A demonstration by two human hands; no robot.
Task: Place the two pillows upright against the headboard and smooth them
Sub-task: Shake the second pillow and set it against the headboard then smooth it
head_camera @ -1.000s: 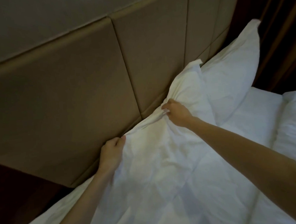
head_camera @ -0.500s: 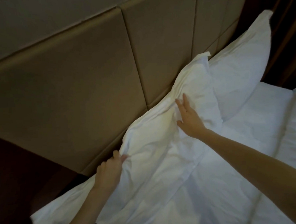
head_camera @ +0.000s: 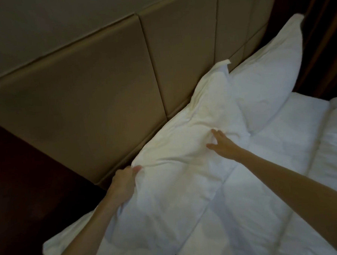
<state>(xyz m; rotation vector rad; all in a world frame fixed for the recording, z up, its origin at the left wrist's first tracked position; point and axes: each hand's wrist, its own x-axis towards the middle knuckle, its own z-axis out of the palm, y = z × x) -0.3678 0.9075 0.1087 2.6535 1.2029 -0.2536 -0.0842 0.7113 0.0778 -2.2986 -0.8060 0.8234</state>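
Note:
The near white pillow (head_camera: pixel 184 144) leans against the padded tan headboard (head_camera: pixel 95 96), its top edge along the panels and one corner poking up at the right. My left hand (head_camera: pixel 125 180) pinches its left top corner. My right hand (head_camera: pixel 222 144) lies flat on its front face with fingers spread. The far white pillow (head_camera: pixel 268 79) stands upright against the headboard at the right, partly behind the near one.
A white quilted duvet (head_camera: pixel 264 180) covers the bed below the pillows. Dark wood furniture (head_camera: pixel 20 183) sits to the left of the bed. A dark curtain or wall (head_camera: pixel 327 41) rises at the far right.
My right hand has let go of the near pillow's top edge and slid down flat over its front. My left hand keeps its pinch on the corner. The pillow has settled lower.

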